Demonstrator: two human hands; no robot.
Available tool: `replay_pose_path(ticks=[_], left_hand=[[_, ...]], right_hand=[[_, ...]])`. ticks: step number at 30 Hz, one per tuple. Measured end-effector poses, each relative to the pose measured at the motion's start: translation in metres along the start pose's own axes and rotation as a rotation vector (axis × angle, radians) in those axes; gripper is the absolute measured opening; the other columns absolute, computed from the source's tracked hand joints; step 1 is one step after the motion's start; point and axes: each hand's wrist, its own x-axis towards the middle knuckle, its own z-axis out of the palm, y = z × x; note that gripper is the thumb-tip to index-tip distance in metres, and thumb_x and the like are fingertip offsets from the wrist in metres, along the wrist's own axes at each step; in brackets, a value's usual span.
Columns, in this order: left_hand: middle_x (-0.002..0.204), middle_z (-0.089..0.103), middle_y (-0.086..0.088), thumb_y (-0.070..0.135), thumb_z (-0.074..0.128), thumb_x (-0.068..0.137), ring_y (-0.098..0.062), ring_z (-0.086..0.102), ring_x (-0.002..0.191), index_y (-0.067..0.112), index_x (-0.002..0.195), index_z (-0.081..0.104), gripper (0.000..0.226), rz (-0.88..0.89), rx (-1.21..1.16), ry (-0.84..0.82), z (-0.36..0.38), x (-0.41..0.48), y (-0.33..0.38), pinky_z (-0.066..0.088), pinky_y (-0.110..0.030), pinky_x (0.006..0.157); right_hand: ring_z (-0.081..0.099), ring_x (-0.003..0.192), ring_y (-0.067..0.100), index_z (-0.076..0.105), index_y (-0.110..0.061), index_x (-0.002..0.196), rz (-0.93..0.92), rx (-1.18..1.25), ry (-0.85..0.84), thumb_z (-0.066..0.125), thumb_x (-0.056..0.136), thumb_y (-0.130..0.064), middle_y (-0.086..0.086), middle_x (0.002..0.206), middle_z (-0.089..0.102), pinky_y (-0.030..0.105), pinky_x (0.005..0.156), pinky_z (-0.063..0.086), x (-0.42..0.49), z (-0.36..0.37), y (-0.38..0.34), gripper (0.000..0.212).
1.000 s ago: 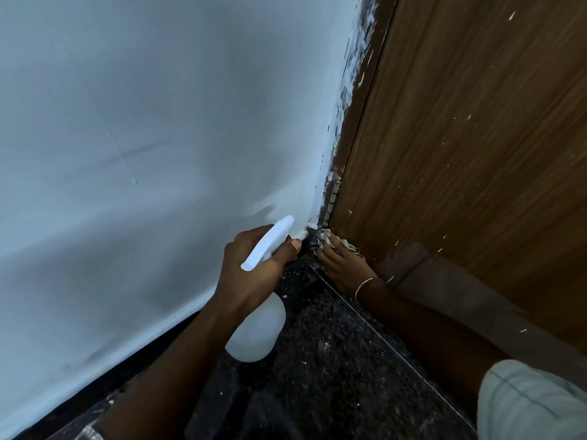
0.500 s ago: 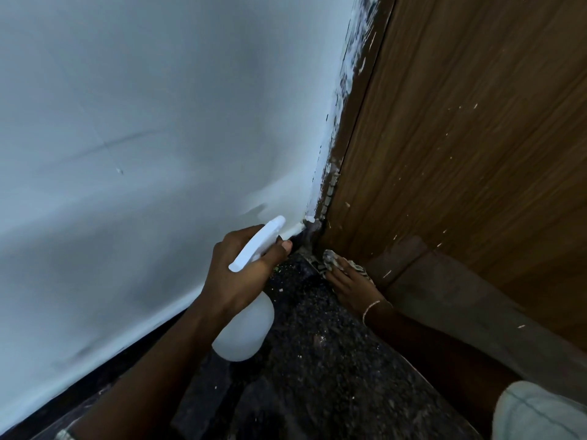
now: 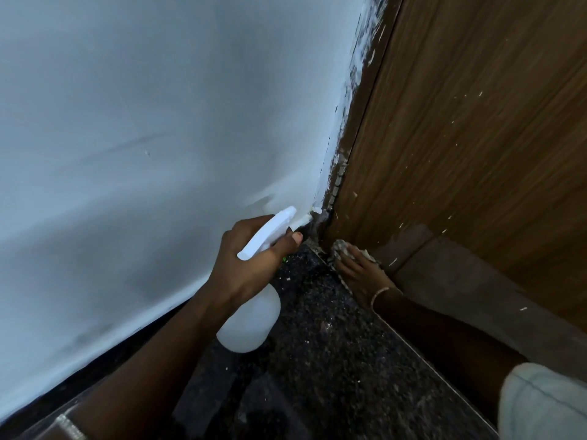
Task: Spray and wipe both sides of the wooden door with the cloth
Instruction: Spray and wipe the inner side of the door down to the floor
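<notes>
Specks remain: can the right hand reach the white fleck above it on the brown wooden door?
Probably yes: the right hand presses the grey cloth at the door's foot; bare wood up to the fleck.

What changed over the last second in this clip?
The right hand slid the cloth a little away from the corner, along the bottom of the door, toward the person. The left hand still grips the bottle, nozzle aimed at the corner; the right hand still presses the cloth.
</notes>
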Motion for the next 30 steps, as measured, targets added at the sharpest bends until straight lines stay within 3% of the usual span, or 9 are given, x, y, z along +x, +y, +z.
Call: replay_pose_path(ticks=[4,7,12,14,17,19,21,26,30], left_hand=[[0.071,0.071,-0.002,0.034,0.075,0.086,-0.027,0.067,0.068,0.027,0.073,0.070,0.016,0.034,-0.006,0.011,-0.002,-0.001,0.003,0.055,-0.050,0.070],[0.072,0.072,-0.003,0.041,0.074,0.080,-0.027,0.067,0.068,0.026,0.074,0.071,0.017,0.021,-0.038,0.009,0.000,0.001,0.002,0.055,-0.050,0.070],[0.072,0.072,0.002,0.042,0.073,0.078,-0.018,0.066,0.065,0.027,0.075,0.070,0.015,0.013,-0.081,0.008,0.005,0.009,0.000,0.054,-0.042,0.068],[0.068,0.069,-0.003,0.039,0.072,0.081,-0.021,0.063,0.062,0.022,0.073,0.069,0.019,0.043,-0.072,-0.014,0.010,0.012,0.001,0.050,-0.042,0.063],[0.062,0.064,-0.005,0.037,0.072,0.083,-0.020,0.058,0.058,0.019,0.069,0.067,0.023,0.074,-0.061,-0.059,0.020,0.014,0.003,0.045,-0.038,0.060],[0.066,0.067,-0.005,0.041,0.072,0.080,-0.024,0.062,0.062,0.021,0.073,0.069,0.022,0.062,-0.073,-0.060,0.025,0.016,0.004,0.051,-0.044,0.062],[0.071,0.069,-0.008,0.044,0.071,0.078,-0.028,0.065,0.068,0.022,0.077,0.071,0.022,0.042,-0.090,-0.060,0.031,0.018,0.004,0.055,-0.048,0.067],[0.066,0.065,0.004,0.039,0.073,0.081,-0.013,0.059,0.060,0.023,0.079,0.072,0.017,0.040,-0.111,-0.066,0.043,0.022,0.003,0.046,-0.031,0.061],[0.069,0.067,-0.008,0.030,0.075,0.087,-0.023,0.060,0.060,0.019,0.078,0.073,0.014,0.047,-0.108,-0.061,0.046,0.024,0.003,0.048,-0.038,0.062]], right_hand=[[-0.011,0.153,0.048,0.005,-0.009,0.162,0.041,-0.086,-0.102,0.027,0.110,-0.044,0.016,0.171,0.001,0.074,0.112,-0.020,0.058,-0.034,0.019,0.066],[-0.012,0.154,0.044,-0.004,-0.007,0.162,0.041,-0.072,-0.093,0.027,0.112,-0.028,0.018,0.170,-0.010,0.068,0.117,-0.015,0.053,-0.038,0.033,0.063],[-0.024,0.149,0.048,-0.007,-0.008,0.162,0.019,-0.025,-0.132,0.014,0.109,-0.034,0.019,0.167,-0.019,0.072,0.103,-0.032,-0.003,-0.044,0.043,0.063],[-0.024,0.149,0.048,0.004,-0.009,0.163,0.127,0.046,-0.064,0.006,0.100,-0.027,0.020,0.169,-0.010,0.069,0.104,-0.035,-0.019,-0.052,0.055,0.065],[0.009,0.155,0.041,0.050,-0.016,0.151,0.436,0.178,0.233,0.022,0.091,-0.022,0.013,0.165,0.031,0.065,0.119,-0.020,-0.042,-0.068,0.090,0.066],[0.017,0.156,0.036,0.054,-0.017,0.148,0.597,0.253,0.342,0.032,0.093,-0.018,0.009,0.166,0.030,0.064,0.122,-0.012,-0.058,-0.078,0.112,0.059],[0.009,0.158,0.032,0.047,-0.019,0.152,0.663,0.253,0.377,0.033,0.098,-0.014,0.006,0.171,0.015,0.064,0.122,-0.010,-0.071,-0.085,0.125,0.056],[0.004,0.157,0.038,0.039,-0.014,0.156,0.605,0.149,0.341,0.033,0.100,-0.021,0.014,0.171,0.009,0.057,0.123,-0.014,-0.072,-0.067,0.116,0.057],[0.000,0.153,0.046,0.037,-0.012,0.158,0.462,0.071,0.258,0.024,0.099,-0.026,0.020,0.168,0.014,0.063,0.122,-0.014,-0.056,-0.040,0.086,0.062]])
